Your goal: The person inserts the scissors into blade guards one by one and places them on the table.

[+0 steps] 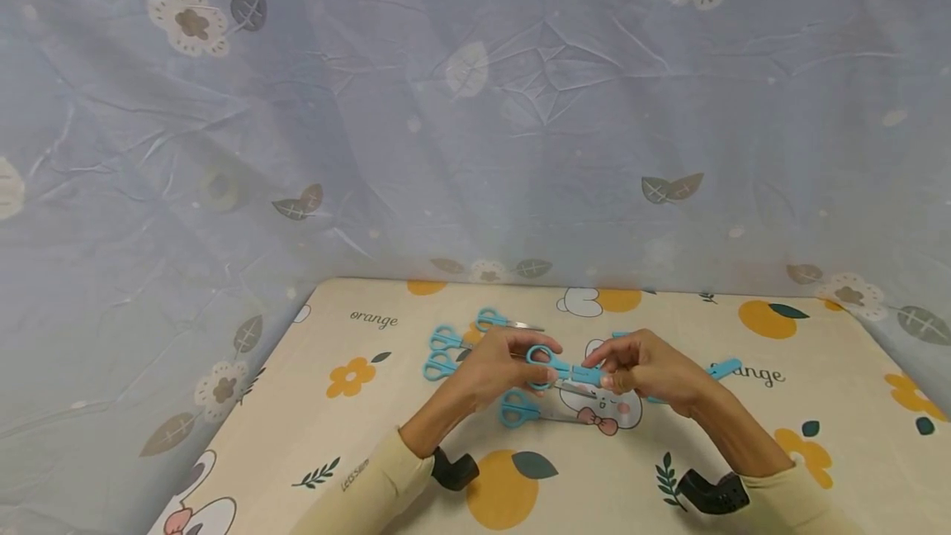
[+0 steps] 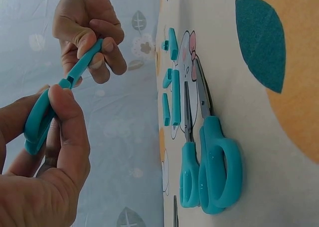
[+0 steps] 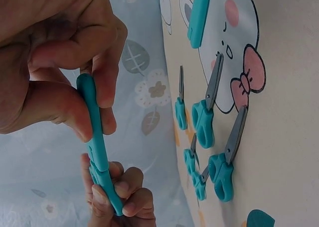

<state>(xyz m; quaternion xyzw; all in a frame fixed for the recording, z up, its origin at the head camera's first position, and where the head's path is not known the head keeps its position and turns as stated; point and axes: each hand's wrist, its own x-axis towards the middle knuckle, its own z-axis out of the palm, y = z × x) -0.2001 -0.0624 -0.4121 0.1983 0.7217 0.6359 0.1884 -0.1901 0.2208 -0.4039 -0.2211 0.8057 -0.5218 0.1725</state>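
Raised over the table, a pair of scissors with light blue handles (image 1: 544,356) has a matching blue cover (image 1: 589,376) over its blades. My left hand (image 1: 490,371) grips the handles, thumb against them; in the left wrist view the handles (image 2: 36,124) lie between thumb and fingers. The cover's far end is pinched by the thumb and fingers of my right hand (image 1: 657,370). In the right wrist view the cover (image 3: 95,122) meets the handles, and the blades are hidden. Uncovered scissors (image 1: 520,409) lie on the table below the hands.
Several more uncovered scissors (image 1: 440,366) lie on the left part of the patterned tablecloth (image 1: 297,403). Loose blue covers (image 1: 724,368) lie around and behind the right hand, several of them showing in the left wrist view (image 2: 176,98). A curtain (image 1: 475,147) hangs behind the table.
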